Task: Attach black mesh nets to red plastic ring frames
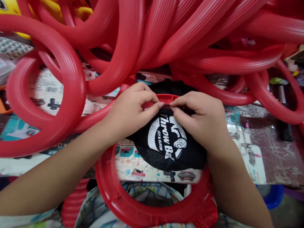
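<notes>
Left of the view: a heap of loose red rings (71, 82) hangs over printed toy cartons (51, 95) on the desk, with a blister pack (11, 47) at the far left edge. Centre: the left hand (129, 110) pinches the top edge of a black mesh net (169, 142), printed in white with "Throw" and "Fly & Catch", thumb and forefinger pressed together on the fabric. The net lies across the upper part of a red plastic ring (133, 202) held in front of the person's body. The right hand (201, 118) pinches the same edge just beside the left, fingertips almost touching. As judged, the net is seated only along the top arc (166, 98) of the ring; the lower half of the ring is bare, so most of the fitting remains. Right: more red rings (268, 95) crowd close above the hands, over clear plastic packaging (273, 152) and a blue object (274, 196).
</notes>
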Tool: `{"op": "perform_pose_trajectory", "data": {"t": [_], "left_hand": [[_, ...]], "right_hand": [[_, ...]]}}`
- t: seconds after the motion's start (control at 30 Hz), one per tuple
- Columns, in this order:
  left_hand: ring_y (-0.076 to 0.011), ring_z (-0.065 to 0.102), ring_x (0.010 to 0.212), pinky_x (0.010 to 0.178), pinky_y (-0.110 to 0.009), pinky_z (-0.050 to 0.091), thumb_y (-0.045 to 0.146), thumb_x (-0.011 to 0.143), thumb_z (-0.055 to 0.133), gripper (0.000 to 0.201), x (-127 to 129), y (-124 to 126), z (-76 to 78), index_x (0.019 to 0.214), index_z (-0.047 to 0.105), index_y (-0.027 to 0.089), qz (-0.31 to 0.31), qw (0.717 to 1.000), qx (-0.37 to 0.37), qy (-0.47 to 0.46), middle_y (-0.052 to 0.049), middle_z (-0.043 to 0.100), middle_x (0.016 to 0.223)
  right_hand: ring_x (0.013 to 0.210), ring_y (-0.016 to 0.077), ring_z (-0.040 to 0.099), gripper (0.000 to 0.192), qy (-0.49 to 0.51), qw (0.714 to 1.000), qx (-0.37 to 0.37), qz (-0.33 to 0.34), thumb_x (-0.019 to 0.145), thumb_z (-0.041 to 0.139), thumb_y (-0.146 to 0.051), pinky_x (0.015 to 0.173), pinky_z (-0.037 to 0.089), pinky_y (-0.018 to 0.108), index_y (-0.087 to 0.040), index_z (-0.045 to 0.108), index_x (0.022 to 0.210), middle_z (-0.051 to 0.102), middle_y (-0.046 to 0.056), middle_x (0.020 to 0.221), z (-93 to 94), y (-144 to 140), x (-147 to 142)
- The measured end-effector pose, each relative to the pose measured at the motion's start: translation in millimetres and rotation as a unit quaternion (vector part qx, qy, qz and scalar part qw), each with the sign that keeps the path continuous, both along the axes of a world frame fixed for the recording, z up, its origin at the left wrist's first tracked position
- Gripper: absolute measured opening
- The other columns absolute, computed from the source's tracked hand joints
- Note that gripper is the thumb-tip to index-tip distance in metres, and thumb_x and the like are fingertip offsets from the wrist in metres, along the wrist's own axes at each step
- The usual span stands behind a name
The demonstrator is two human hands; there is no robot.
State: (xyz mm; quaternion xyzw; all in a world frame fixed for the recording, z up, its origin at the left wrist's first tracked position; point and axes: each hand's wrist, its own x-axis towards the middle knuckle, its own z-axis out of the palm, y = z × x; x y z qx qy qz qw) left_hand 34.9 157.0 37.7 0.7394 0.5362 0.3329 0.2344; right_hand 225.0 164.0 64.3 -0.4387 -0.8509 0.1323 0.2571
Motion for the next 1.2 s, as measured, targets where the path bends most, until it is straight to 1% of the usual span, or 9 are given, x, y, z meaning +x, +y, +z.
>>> {"op": "perform_pose_trajectory", "data": {"t": [0.1, 0.23, 0.33, 0.43, 0.73, 0.87, 1.0, 1.1, 1.2], "left_hand": [[-0.0174, 0.060, 0.087, 0.077, -0.031, 0.047, 0.031, 0.084, 0.061, 0.018, 0, -2, 1.2, 0.078, 0.073, 0.018, 0.011, 1.000, -0.017, -0.007, -0.004, 0.062, 0.085], [-0.0170, 0.060, 0.084, 0.076, -0.032, 0.046, 0.033, 0.083, 0.062, 0.020, 0, -1, 2.6, 0.076, 0.073, 0.018, 0.022, 0.999, -0.031, -0.002, -0.004, 0.062, 0.084], [-0.0170, 0.059, 0.081, 0.076, -0.032, 0.046, 0.034, 0.084, 0.060, 0.022, -1, -1, 2.3, 0.078, 0.073, 0.018, 0.028, 0.999, -0.038, 0.015, -0.004, 0.061, 0.082], [-0.0171, 0.058, 0.081, 0.074, -0.032, 0.045, 0.035, 0.084, 0.059, 0.023, -2, -2, 1.6, 0.078, 0.073, 0.018, 0.029, 0.999, -0.037, 0.026, -0.004, 0.061, 0.082], [-0.0186, 0.058, 0.083, 0.072, -0.032, 0.042, 0.032, 0.083, 0.059, 0.020, 0, -2, 7.0, 0.079, 0.073, 0.018, 0.042, 0.996, -0.062, 0.048, -0.004, 0.060, 0.083], [-0.0192, 0.058, 0.083, 0.072, -0.032, 0.041, 0.032, 0.084, 0.058, 0.021, 3, -2, 9.0, 0.079, 0.073, 0.019, 0.052, 0.994, -0.077, 0.063, -0.004, 0.060, 0.083], [-0.0192, 0.057, 0.081, 0.074, -0.033, 0.042, 0.032, 0.085, 0.058, 0.021, 1, -1, 10.7, 0.080, 0.073, 0.018, 0.046, 0.993, -0.086, 0.066, -0.004, 0.059, 0.082], [-0.0177, 0.056, 0.080, 0.074, -0.031, 0.043, 0.039, 0.085, 0.059, 0.024, -6, 1, 13.2, 0.083, 0.071, 0.018, 0.008, 0.993, -0.118, 0.017, -0.003, 0.060, 0.083], [-0.0165, 0.057, 0.077, 0.070, -0.029, 0.045, 0.045, 0.089, 0.051, 0.032, -17, 2, 16.4, 0.097, 0.067, 0.019, -0.035, 0.981, -0.179, -0.074, -0.001, 0.063, 0.083]], "right_hand": [[0.076, 0.0149, 0.064, 0.015, -0.022, 1.000, 0.003, 0.017, 0.082, 0.058, -0.013, 0.068, 0.047, 0.027, -0.019, 0.071, 0.085, 0.069, 0.002, 0.081, -0.7, 2, 0], [0.077, 0.0156, 0.064, 0.017, -0.045, 0.998, 0.021, 0.028, 0.081, 0.057, -0.013, 0.069, 0.047, 0.027, -0.018, 0.072, 0.087, 0.067, 0.003, 0.082, -1.9, 1, -1], [0.077, 0.0153, 0.063, 0.016, -0.037, 0.998, 0.037, 0.030, 0.081, 0.058, -0.012, 0.070, 0.047, 0.027, -0.016, 0.073, 0.087, 0.067, 0.004, 0.082, -2.2, 0, -1], [0.077, 0.0150, 0.063, 0.017, -0.030, 0.998, 0.035, 0.035, 0.081, 0.058, -0.011, 0.070, 0.047, 0.026, -0.014, 0.073, 0.087, 0.067, 0.005, 0.083, -2.0, 0, -1], [0.077, 0.0146, 0.062, 0.017, -0.043, 0.997, 0.044, 0.038, 0.081, 0.058, -0.011, 0.069, 0.047, 0.026, -0.017, 0.073, 0.088, 0.067, 0.004, 0.084, -3.0, 2, -1], [0.075, 0.0152, 0.061, 0.021, -0.071, 0.994, 0.060, 0.050, 0.084, 0.056, -0.013, 0.065, 0.046, 0.027, -0.015, 0.075, 0.092, 0.065, 0.005, 0.082, -2.6, 2, -1], [0.075, 0.0183, 0.060, 0.024, -0.119, 0.988, 0.078, 0.056, 0.085, 0.053, -0.014, 0.066, 0.046, 0.031, -0.013, 0.076, 0.095, 0.065, 0.008, 0.081, -0.6, 1, -2], [0.079, 0.0193, 0.061, 0.025, -0.125, 0.990, 0.050, 0.047, 0.086, 0.053, -0.013, 0.070, 0.047, 0.032, -0.013, 0.075, 0.098, 0.066, 0.009, 0.086, 4.6, -1, -2], [0.085, 0.0189, 0.064, 0.024, -0.102, 0.994, -0.012, 0.026, 0.087, 0.057, -0.017, 0.075, 0.049, 0.031, -0.012, 0.072, 0.105, 0.069, 0.009, 0.094, 14.6, -5, 1]]}}
